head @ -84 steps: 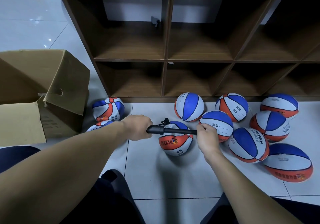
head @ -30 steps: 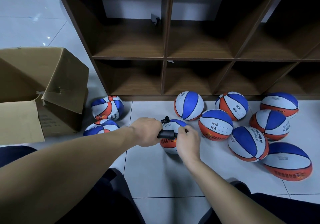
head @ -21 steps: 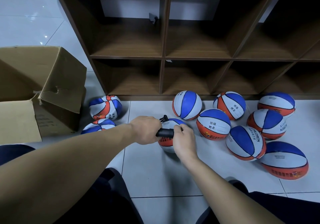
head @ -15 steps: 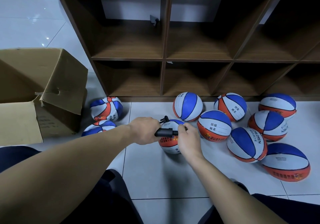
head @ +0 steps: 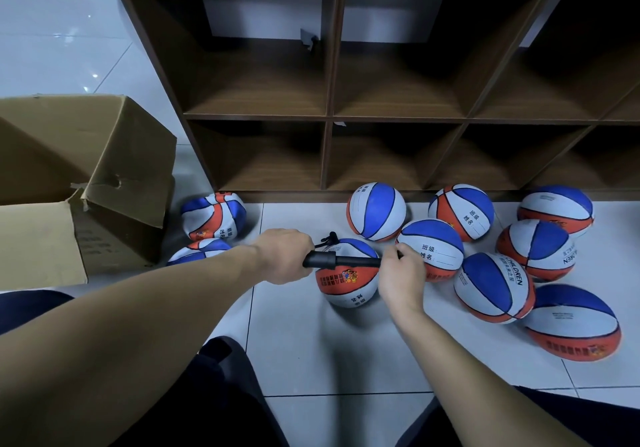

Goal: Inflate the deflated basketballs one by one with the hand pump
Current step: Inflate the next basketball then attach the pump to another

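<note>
The brown shelf unit (head: 398,114) fills the top of the frame, and an open cardboard box (head: 86,176) sits at the left edge. Scattered on the pale floor tiles (head: 311,353) right of centre are round basketballs (head: 493,291), while two crumpled flat ones (head: 213,216) lie beside the box.

The ball being filled (head: 346,282) sits at centre frame, under the hand pump (head: 341,260). It looks light and still a bit soft, likely to roll if nudged, so steadying comes through the pump, not the ball. The pump is stiff plastic, thin in the rod and thicker at the barrel.

The left hand (head: 285,256) is clenched round the barrel end, and the right hand (head: 401,273) grasps the handle at the far end of the rod.

Half a second ago the right hand was tight against the barrel; now it has pulled out to the right, baring the rod, an out-stroke, I'd say. The left hand has hardly shifted.
</note>
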A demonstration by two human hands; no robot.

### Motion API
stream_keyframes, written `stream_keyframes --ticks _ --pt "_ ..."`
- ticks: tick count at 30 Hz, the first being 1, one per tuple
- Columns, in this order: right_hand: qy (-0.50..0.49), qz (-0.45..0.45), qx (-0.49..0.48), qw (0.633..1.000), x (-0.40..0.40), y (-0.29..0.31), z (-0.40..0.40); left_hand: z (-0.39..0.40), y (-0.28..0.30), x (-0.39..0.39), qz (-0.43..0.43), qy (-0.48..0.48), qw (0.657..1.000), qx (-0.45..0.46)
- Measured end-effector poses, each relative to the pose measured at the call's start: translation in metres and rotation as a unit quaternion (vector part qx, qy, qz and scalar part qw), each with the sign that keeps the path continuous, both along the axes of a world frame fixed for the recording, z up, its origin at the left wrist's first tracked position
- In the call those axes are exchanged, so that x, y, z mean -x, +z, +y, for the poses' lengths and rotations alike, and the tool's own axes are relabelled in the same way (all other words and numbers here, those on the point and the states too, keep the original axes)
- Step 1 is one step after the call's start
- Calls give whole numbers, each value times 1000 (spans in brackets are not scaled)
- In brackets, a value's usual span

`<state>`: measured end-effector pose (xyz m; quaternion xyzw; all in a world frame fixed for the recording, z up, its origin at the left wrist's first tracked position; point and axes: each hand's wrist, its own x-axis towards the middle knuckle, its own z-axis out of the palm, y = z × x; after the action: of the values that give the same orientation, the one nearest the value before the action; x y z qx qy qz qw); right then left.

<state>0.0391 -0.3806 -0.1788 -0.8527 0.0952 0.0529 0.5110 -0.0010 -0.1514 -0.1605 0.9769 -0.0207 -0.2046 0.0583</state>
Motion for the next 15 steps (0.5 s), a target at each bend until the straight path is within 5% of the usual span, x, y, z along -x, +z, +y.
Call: stream_keyframes --ticks 15 --pt "80 -6 36 996 35 -2 35 -26 0 3 7 -32 999 -8"
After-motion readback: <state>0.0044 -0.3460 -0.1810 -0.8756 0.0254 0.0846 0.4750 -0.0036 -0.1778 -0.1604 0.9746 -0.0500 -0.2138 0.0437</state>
